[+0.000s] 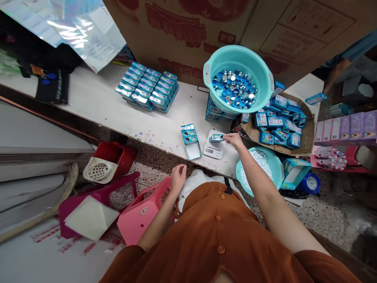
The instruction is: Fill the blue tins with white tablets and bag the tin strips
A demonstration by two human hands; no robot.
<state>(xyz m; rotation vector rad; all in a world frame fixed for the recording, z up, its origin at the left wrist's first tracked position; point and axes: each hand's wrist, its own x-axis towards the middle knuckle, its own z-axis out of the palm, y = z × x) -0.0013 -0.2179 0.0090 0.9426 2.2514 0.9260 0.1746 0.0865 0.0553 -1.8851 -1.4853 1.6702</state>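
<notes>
My right hand (pixel 235 140) pinches the end of a small blue box (pixel 216 138) on the white digital scale (pixel 213 151). Whether the box rests its full weight on the plate I cannot tell. Left of the scale lies an open blue display tray (pixel 194 151), with a few small boxes at its far end and bare white inside at the near end. My left hand (pixel 178 177) hovers just off the table's front edge below that tray, fingers loosely bent and apart, holding nothing that shows.
A turquoise basin (pixel 209 84) of blue-and-silver caps stands on stacked boxes. Beside it, a cut carton (pixel 309 135) holds many small blue boxes. Below sits a basin (pixel 240 177) of white pellets. Filled trays (pixel 147 88) stand at the back left, and a pink stool (pixel 138 216) stands below.
</notes>
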